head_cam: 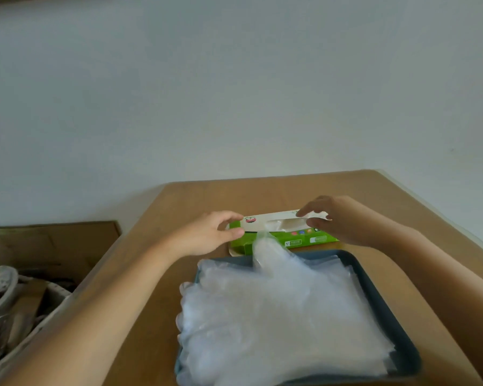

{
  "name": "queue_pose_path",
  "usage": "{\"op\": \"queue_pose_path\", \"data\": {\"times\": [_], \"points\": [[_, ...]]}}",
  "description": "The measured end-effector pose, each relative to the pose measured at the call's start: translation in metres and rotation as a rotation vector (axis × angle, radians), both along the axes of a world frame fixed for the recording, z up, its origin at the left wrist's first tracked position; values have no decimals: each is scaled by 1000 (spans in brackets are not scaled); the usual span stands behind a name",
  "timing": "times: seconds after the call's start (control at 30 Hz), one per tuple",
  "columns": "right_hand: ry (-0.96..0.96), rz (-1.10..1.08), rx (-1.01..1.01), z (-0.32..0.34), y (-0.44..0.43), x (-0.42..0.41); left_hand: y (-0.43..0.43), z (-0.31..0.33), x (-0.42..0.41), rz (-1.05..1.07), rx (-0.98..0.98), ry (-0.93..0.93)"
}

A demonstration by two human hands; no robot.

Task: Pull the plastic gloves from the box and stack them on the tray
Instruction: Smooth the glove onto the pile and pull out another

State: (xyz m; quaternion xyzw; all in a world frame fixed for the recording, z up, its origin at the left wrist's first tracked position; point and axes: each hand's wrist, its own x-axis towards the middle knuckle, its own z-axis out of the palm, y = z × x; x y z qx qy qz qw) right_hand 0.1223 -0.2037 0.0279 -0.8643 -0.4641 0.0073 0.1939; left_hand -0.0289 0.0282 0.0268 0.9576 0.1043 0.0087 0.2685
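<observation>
A long green and white glove box (pixel 296 238) lies across the wooden table just behind a dark grey tray (pixel 385 307). A thick stack of clear plastic gloves (pixel 273 313) fills the tray and spills over its left rim. My left hand (pixel 207 235) grips the box's left end, thumb at the front and fingers over the top. My right hand (pixel 335 218) grips the box's right end, fingers curled over the top by the slot. A clear glove thumb (pixel 265 246) sticks up in front of the box.
A wooden table (pixel 179 274) carries everything; its right edge runs diagonally and its back edge meets a plain white wall. To the left, lower down, stands an open cardboard box (pixel 53 246) with a white basket (pixel 3 285) and clutter.
</observation>
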Motion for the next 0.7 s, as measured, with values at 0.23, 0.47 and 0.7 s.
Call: {"op": "queue_pose_path", "data": {"times": [0.23,0.47,0.7], "points": [[-23,113,18,-32,44,37,16,-32,38,40,-97,41],[52,154,44,-49,56,50,18,-46,51,-77,-70,64],[86,74,349,-45,55,44,17,-53,50,-76,-103,38]]}}
